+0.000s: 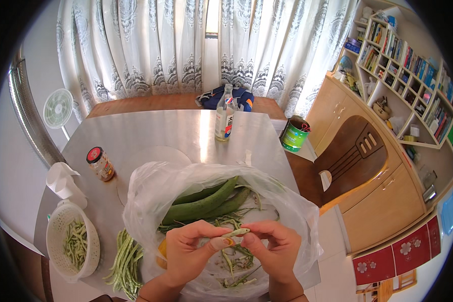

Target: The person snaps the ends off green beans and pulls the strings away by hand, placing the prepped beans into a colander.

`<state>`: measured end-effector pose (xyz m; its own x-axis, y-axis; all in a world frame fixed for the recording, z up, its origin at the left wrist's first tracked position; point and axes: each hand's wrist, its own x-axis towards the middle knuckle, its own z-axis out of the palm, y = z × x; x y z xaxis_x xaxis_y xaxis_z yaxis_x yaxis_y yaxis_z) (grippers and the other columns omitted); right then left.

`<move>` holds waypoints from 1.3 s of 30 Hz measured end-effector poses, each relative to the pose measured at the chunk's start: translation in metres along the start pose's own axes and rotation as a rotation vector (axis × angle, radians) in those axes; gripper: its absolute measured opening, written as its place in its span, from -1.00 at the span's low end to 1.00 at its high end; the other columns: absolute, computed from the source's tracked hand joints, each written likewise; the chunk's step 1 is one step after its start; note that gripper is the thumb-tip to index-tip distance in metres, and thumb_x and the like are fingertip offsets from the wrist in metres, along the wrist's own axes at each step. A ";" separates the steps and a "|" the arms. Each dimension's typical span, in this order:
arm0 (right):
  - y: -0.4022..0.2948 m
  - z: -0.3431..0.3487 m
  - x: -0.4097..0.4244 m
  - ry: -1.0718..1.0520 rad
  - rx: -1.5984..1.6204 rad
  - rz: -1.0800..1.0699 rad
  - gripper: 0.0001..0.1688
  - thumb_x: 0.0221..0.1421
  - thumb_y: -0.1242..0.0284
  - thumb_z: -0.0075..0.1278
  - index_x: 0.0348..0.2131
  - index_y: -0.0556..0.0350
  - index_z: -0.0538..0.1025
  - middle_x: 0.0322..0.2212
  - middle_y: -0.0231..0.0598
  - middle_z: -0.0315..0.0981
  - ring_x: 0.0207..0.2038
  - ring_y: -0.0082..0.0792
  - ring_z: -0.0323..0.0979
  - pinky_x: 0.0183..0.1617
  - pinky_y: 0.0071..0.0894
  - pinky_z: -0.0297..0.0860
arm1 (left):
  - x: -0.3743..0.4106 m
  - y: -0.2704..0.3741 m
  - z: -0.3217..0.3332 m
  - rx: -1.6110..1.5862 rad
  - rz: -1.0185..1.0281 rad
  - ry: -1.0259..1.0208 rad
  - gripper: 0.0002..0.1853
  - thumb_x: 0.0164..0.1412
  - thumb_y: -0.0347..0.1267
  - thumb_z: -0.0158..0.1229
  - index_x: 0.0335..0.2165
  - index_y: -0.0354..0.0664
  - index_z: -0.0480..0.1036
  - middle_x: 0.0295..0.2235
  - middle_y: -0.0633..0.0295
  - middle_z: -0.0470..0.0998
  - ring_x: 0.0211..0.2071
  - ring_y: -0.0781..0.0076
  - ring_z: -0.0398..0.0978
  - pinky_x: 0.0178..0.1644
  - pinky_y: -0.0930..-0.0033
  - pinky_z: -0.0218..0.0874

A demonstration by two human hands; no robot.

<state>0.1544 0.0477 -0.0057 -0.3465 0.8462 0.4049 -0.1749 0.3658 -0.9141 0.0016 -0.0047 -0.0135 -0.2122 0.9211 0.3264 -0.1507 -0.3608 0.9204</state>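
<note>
Between the fingertips of my left hand (192, 245) and my right hand (273, 243) is a short piece of green bean pod (235, 233), pinched at both ends. Both hands are over the mouth of a clear plastic bag (143, 188) spread on the table. Long green gourds (200, 205) lie in the bag's far part, with bean scraps (230, 260) and thin stems nearer me. Something yellow (161, 253) shows partly behind my left hand. Left of the bag lies a bundle of long beans (125, 264). Broken bean pieces (75, 243) fill part of a white plastic basket (92, 260).
On the metal table (166, 128) stand a glass bottle (224, 117), a red-lidded jar (100, 164) and white paper rolls (65, 183). A green can (295, 135) is beyond its right edge, near a wooden chair (356, 154). A fan (58, 108) stands at left.
</note>
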 end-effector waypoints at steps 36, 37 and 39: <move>0.005 -0.005 0.003 -0.059 -0.094 -0.015 -0.89 -0.35 0.74 0.00 -0.63 0.27 0.44 -0.71 -0.35 0.37 -0.68 -0.66 0.29 -0.63 -0.75 0.18 | 0.004 0.002 0.011 0.461 0.270 -0.011 -0.84 -0.24 -0.62 0.22 -0.53 -0.31 0.46 -0.55 0.19 0.47 -0.51 0.51 0.38 -0.42 0.56 0.19; 0.007 -0.005 0.002 -0.064 -0.064 -0.005 -0.89 -0.34 0.74 0.00 -0.62 0.28 0.44 -0.70 -0.33 0.38 -0.66 -0.64 0.32 -0.63 -0.74 0.20 | 0.004 0.002 0.011 0.446 0.259 -0.012 -0.85 -0.23 -0.61 0.22 -0.53 -0.32 0.45 -0.55 0.19 0.47 -0.51 0.52 0.38 -0.41 0.56 0.19; 0.006 -0.005 0.001 -0.080 0.058 0.079 -0.91 -0.29 0.72 -0.01 -0.60 0.27 0.45 -0.68 -0.31 0.40 -0.64 -0.63 0.36 -0.61 -0.74 0.24 | 0.003 0.002 0.009 0.276 0.102 -0.032 -0.88 -0.17 -0.57 0.21 -0.53 -0.34 0.44 -0.55 0.21 0.47 -0.51 0.54 0.38 -0.41 0.56 0.20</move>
<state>0.1578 0.0529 -0.0107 -0.4336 0.8370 0.3339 -0.1966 0.2737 -0.9415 0.0094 -0.0008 -0.0088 -0.1820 0.8879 0.4226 0.1389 -0.4022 0.9050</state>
